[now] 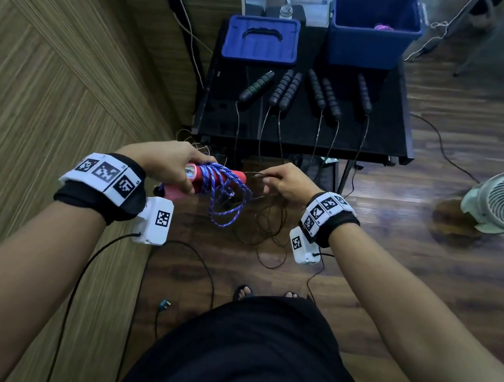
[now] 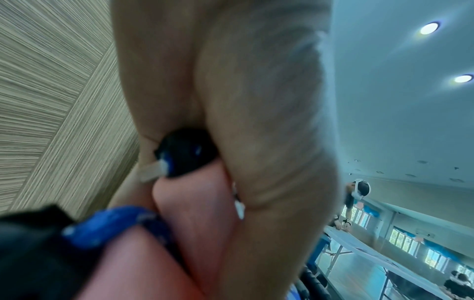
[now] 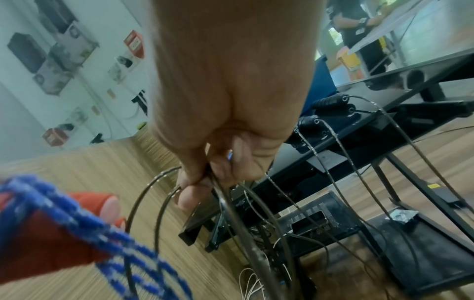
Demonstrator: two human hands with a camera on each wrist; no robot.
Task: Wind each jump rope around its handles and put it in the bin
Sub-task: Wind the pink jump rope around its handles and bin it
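Fingers of the left hand are curling round a pair of red handles, holding them together in the air in front of the worktop. Fingers of the right hand are pinching thin dark cords, close to the free end of the handles. A blue rope is lying in several turns round the handles, and loose loops of it are hanging below them.

I judge that the winding step is going on and is about half done. The dark cords seem to be running down from the black handles that are lying on the worktop, and they are crossing the blue loops. The next move probably calls for freeing these cords from the blue rope, then laying the hanging loops tight on the handles.

The long axis of the red handles is lying almost level, from the left hand toward the right hand, parallel to the near edge of the worktop. The bin is standing open at the far side of the worktop, with a lid beside it.
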